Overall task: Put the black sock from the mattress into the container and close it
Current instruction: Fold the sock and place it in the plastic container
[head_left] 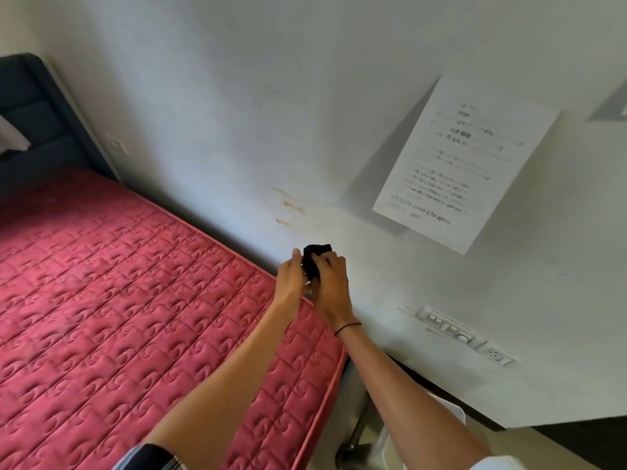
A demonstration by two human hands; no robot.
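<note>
Above the mattress (118, 283) edge by the wall (237, 96), your two hands, left (290, 276) and right (330, 283), together grip one bunched black sock (314, 257), held up clear of the mattress; one paper (464, 164) hangs nearby.

Soft daylight, paper sheet (464, 164) shadowed leftward, text blurred, edges warped

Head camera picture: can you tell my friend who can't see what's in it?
Both hands, left hand and right hand, hold a bunched black sock above the edge of a red quilted mattress. Behind them is a white wall with a printed paper stuck on it.
</note>
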